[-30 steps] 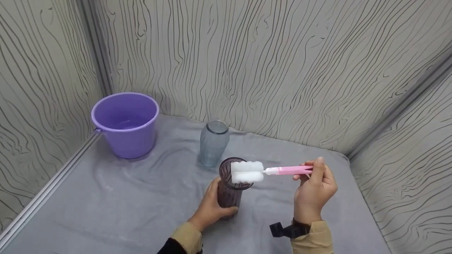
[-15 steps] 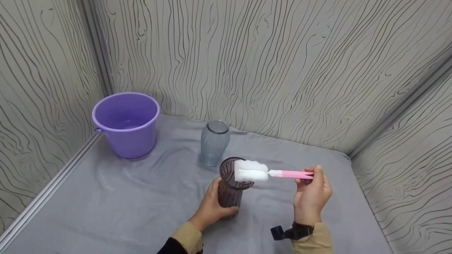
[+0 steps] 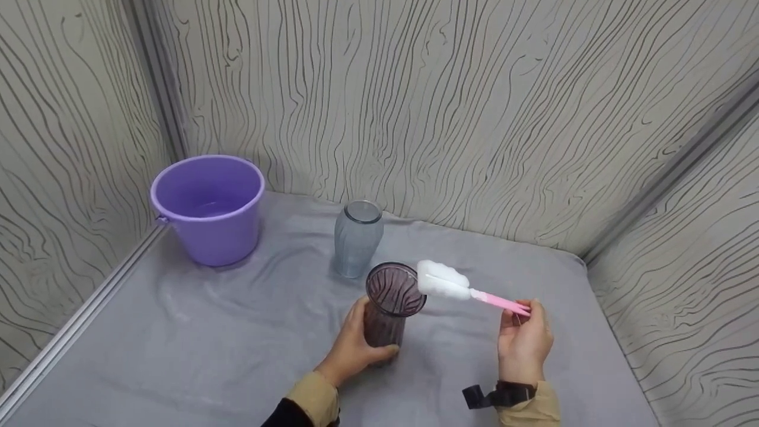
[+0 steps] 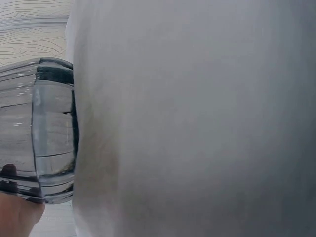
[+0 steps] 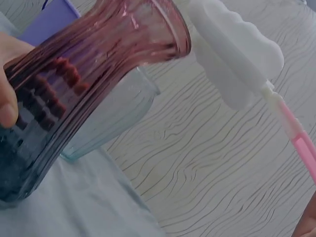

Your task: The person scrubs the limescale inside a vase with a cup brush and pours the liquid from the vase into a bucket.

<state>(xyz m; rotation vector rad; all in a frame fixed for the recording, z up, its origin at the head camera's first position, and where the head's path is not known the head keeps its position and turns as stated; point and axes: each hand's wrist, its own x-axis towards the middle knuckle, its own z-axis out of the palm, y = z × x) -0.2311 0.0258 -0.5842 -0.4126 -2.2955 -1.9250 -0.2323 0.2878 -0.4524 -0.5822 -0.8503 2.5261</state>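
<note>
A purple ribbed glass vase point(image 3: 385, 326) stands upright on the grey cloth, and my left hand point(image 3: 356, 347) grips its lower body with the thumb in front. To the right, my right hand point(image 3: 525, 344) pinches the pink handle of a sponge bottle brush point(image 3: 445, 280). Its white sponge head point(image 5: 232, 49) hangs in the air beside the vase's flared rim, outside the mouth. In the left wrist view the glass base of the vase point(image 4: 54, 138) rests against the cloth. The fingers behind the vase show only through the glass in the right wrist view.
A pale blue glass vase point(image 3: 359, 243) stands just behind the purple one. At the back left sits a purple bucket point(image 3: 219, 237). Patterned wall panels point(image 3: 415, 107) enclose the grey cloth point(image 3: 178, 344) at the back and both sides.
The brush has moved right, from over the vase's mouth to beside its rim, and now tilts with the sponge end higher. My right hand has lowered slightly; the left hand keeps its grip.
</note>
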